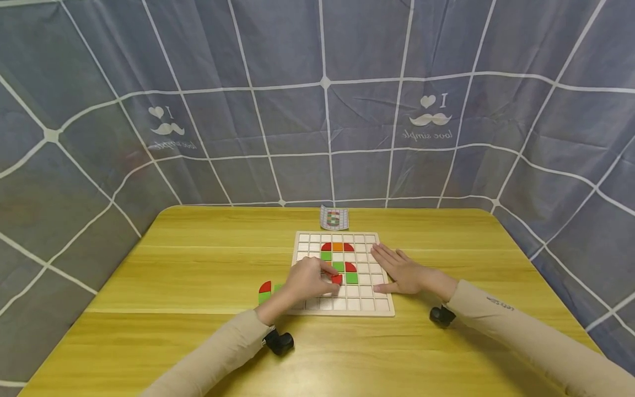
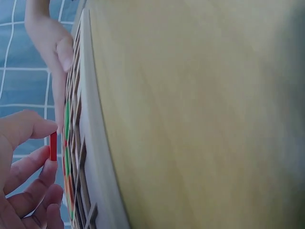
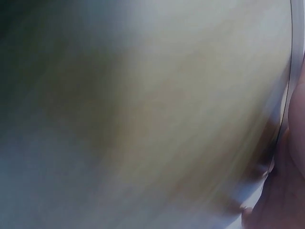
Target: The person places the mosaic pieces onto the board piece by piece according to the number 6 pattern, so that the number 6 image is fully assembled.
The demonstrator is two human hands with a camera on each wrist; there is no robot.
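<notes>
A wooden grid board [image 1: 377, 304] lies on the yellow table, with red, orange and green tiles set in its cells. My left hand [image 1: 308, 280] hovers over the board's left half and pinches a small red tile [image 1: 337, 279] between thumb and finger; the left wrist view shows that red tile [image 2: 53, 145] edge-on just above the board [image 2: 90, 114]. My right hand [image 1: 401, 270] lies flat with straight fingers on the board's right edge. The right wrist view is blurred and shows only the tabletop [image 3: 143, 114].
A red piece [image 1: 265, 286] on a green piece [image 1: 264, 298] sits on the table left of the board. A small pattern card [image 1: 334, 218] stands behind the board. Grey checked cloth [image 1: 317, 99] walls in the table on three sides.
</notes>
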